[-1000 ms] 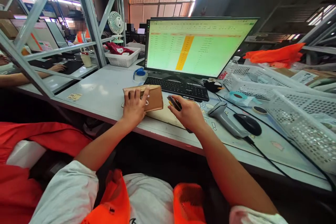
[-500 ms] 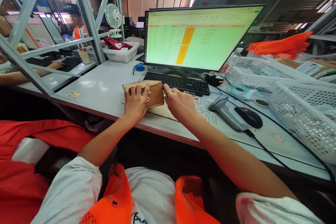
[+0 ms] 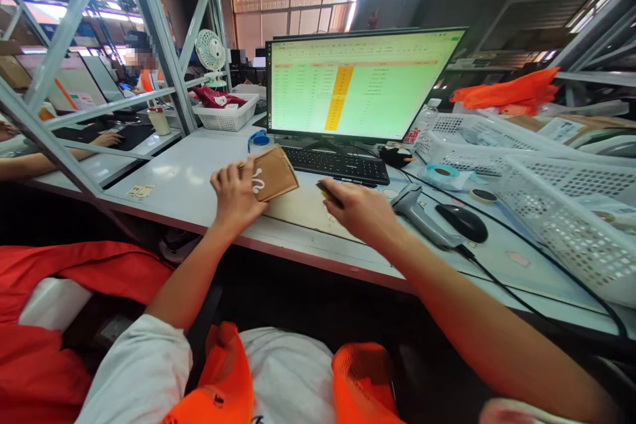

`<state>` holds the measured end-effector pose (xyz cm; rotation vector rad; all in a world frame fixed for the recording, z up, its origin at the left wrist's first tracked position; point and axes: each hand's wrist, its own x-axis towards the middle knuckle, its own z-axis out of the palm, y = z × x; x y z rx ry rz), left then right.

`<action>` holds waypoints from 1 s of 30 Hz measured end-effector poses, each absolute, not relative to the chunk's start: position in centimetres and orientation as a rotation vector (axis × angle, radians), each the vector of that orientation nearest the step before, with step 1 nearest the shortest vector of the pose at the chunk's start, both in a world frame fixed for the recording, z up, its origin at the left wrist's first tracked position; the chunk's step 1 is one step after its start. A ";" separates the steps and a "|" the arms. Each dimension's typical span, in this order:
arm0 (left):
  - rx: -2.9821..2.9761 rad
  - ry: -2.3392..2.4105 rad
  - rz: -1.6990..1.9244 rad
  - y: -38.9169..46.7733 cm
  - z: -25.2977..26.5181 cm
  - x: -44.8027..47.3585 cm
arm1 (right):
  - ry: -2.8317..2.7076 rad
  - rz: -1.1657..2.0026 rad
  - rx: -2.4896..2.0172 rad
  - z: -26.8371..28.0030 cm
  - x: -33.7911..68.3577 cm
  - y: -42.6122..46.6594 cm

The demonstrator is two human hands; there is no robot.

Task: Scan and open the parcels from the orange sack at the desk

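A small brown cardboard box (image 3: 276,173) with a white printed mark is tilted at the front of the desk. My left hand (image 3: 235,193) grips its left end, fingers over the top. To the right of the box, apart from it, my right hand (image 3: 362,211) is closed around a utility knife (image 3: 330,193), dark with a bit of yellow. The knife's tip points left toward the box. Behind the box lies a black keyboard (image 3: 338,165), below a lit monitor (image 3: 358,89) with a spreadsheet.
On the right are a grey barcode scanner (image 3: 422,215), a black mouse (image 3: 462,222), tape rolls (image 3: 443,175) and white baskets (image 3: 556,212). At the back left stand a white basket (image 3: 226,116) and a fan (image 3: 211,51). A person (image 3: 144,63) sits beyond the metal frame.
My right hand has drawn away from the box to the right, and the knife now shows in it. The box has turned and tilted in my left hand. The view has shifted slightly.
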<state>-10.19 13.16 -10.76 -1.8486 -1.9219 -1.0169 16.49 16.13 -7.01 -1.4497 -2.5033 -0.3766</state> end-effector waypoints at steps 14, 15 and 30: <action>-2.956 -1.894 -2.148 16.4 -20.3 -11.8 | -2.385 0.536 -1.311 -5.8 23.1 25.4; -2.952 -1.904 -2.155 16.4 -20.3 -11.7 | -2.373 0.591 -1.303 -5.8 22.9 25.0; -2.892 -1.813 -2.235 16.6 -21.0 -11.5 | -2.175 0.724 -1.310 -7.3 25.4 16.2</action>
